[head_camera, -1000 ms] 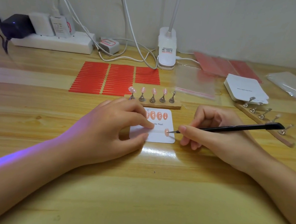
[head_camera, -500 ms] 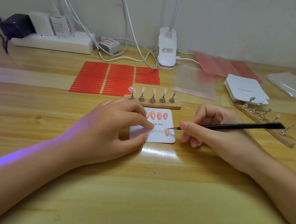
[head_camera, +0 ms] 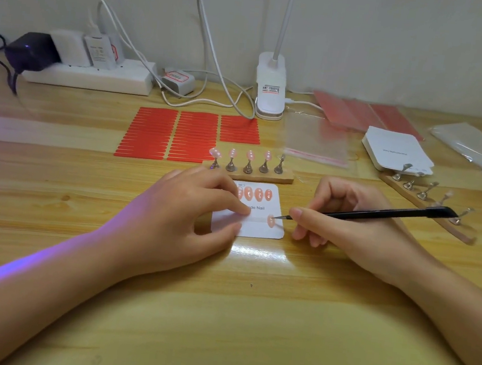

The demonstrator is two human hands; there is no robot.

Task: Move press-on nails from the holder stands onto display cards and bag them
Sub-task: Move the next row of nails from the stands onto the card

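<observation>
The nail lies on the card, at the right end of its lower row, long axis running roughly toward and away from the person. The tweezers come at it from the right, almost level, so their tip meets the nail's upper right edge across its long axis. The right hand is the nearer one and pinches the tweezers between thumb and forefinger; whether the tips grip the nail or merely touch it is too small to tell. The left hand presses the card to the table, fingertip on the printed line and thumb at the lower edge, fingers curved.

Four nails sit in the card's upper row, and four more remain on the stand just behind it (the fifth post looks bare). The card reads "...de Nail", the start hidden by the finger. The card stack bears print too small to read.
</observation>
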